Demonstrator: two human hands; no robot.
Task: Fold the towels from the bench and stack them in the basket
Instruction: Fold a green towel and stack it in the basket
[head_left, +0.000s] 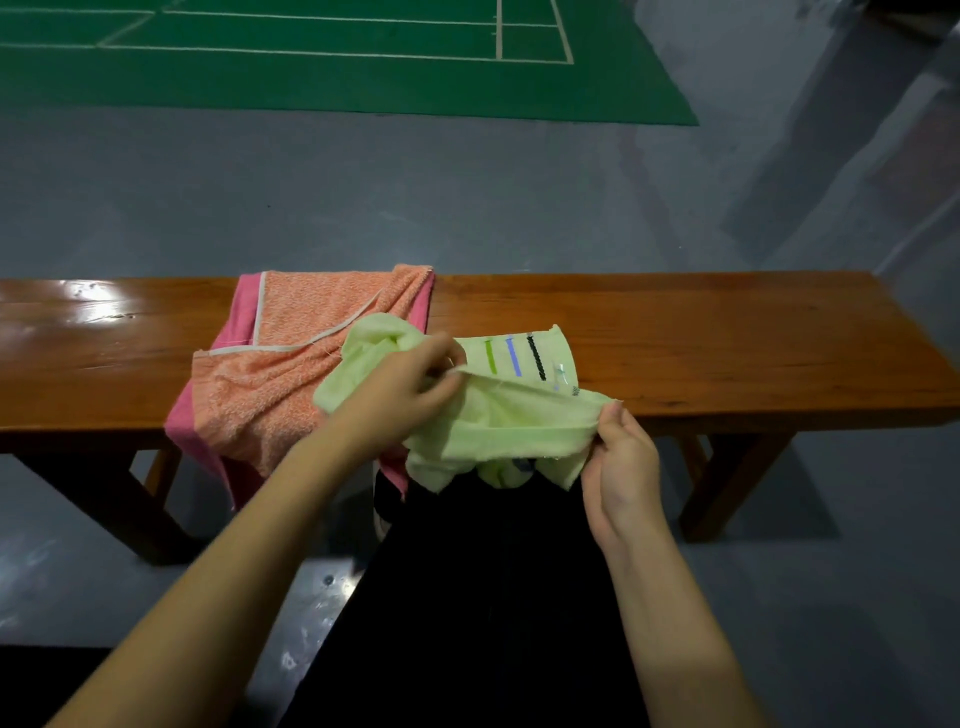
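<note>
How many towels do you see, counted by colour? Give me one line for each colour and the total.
Light green towel, held by the left hand and the right hand: 1
Orange towel on the bench: 1
Pink towel under the orange one: 1
Total: 3

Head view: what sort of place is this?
Probably an indoor sports hall: a green court mat with white lines lies on a grey floor, and a wooden bench stands courtside.

Grey shiny floor (467, 197) all around. Far back, a green court mat (311, 83) with white lines. Maybe a shoe (381, 519) below.
</note>
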